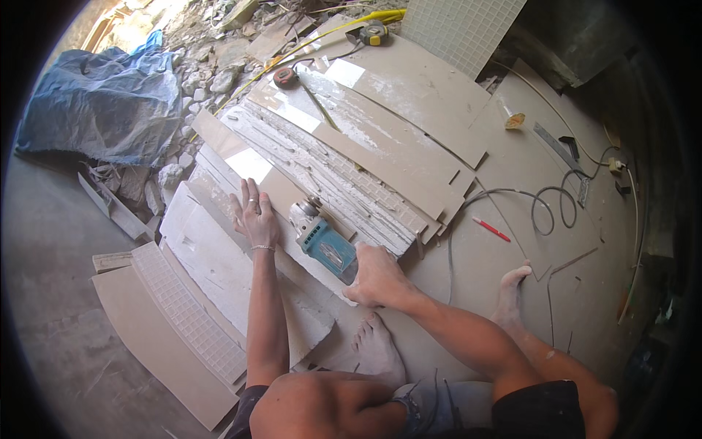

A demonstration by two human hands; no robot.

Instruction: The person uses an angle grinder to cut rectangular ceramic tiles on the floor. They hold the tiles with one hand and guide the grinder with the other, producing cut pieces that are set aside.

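Observation:
My right hand (378, 278) is wrapped round the rear body of a teal angle grinder (329, 250). Its silver head (304, 216) points away from me, over a beige tile strip (281, 192). Flat on the left part of that strip lies my left hand (256, 219), fingers stretched out, with a ring and a bracelet on it. Beneath the strip is a thick whitish slab (212, 238) coated in dust. The grinder's disc is hard to make out from here.
More tile strips (365, 157) lie beyond, with a red-black tape measure (285, 78) and a yellow-black one (374, 33). A red pen (491, 230) and a looping cable (545, 212) are at right. Cut tiles (153, 329) and a blue tarp (102, 102) over rubble lie left. My bare feet (378, 351) are close by.

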